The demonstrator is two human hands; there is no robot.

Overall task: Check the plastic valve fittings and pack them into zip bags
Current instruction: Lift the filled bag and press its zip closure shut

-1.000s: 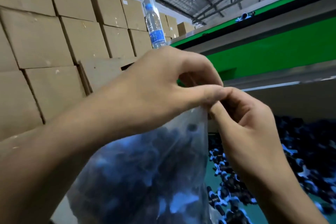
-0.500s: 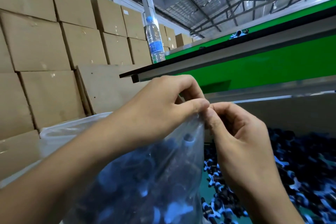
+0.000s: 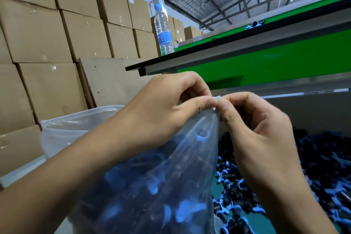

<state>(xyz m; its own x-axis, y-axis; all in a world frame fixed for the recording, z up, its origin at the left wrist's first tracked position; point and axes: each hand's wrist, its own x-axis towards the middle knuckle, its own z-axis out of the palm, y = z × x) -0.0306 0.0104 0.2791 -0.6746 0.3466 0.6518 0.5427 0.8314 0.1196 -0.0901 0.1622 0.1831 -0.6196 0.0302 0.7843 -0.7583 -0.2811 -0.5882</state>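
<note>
The zip bag [image 3: 171, 167] runs off the bottom edge, its blurred fittings [image 3: 148, 188] partly hidden by the left forearm [image 3: 76, 176].

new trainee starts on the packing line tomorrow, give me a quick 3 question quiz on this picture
1. True or false: the zip bag already holds valve fittings.
2. Where do the left hand and right hand pinch the bag?
A. its bottom
B. its top edge
C. its side wall
3. Fill in: the water bottle stands upright on the ____ bench.

Key
1. True: dark and blue fittings show through the plastic.
2. B: both hands meet at the top edge, thumbs close together.
3. Green. Loose fittings lie in a pile to the right, and cardboard boxes are stacked on the left.
</note>
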